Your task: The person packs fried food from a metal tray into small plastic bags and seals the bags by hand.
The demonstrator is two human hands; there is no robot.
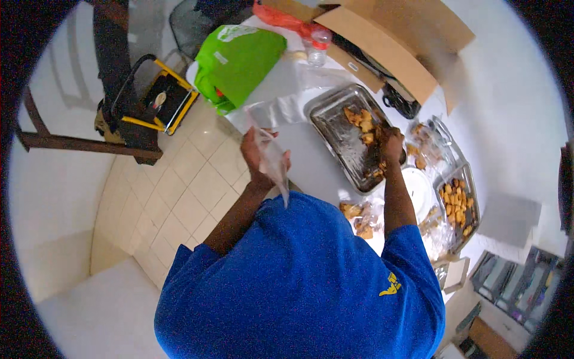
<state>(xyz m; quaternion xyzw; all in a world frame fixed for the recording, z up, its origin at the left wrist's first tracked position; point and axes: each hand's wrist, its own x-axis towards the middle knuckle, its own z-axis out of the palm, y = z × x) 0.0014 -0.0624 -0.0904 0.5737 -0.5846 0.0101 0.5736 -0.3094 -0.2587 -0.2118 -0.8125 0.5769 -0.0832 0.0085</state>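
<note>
My left hand (256, 157) holds a clear plastic bag (273, 161) upright near the table's front edge, left of the large metal baking tray (332, 137). Over the tray's right side, my right hand (392, 144) reaches down with curled fingers; whether it grips a piece is hidden. Golden-brown baked pieces (360, 120) lie in a loose group beside that hand, and crumbs (378, 171) are scattered toward the near end. Flat clear plastic bags (280, 111) rest on the white table (309, 157) beyond my left hand.
Filled clear bags (426, 141) and a white round lid (417, 190) sit right of the tray. Another tray (476, 204) holds small browned pieces. A green bag (244, 58), plastic bottle (318, 47) and cardboard box (381, 45) stand behind. A yellow-framed step stool (166, 96) is on the floor.
</note>
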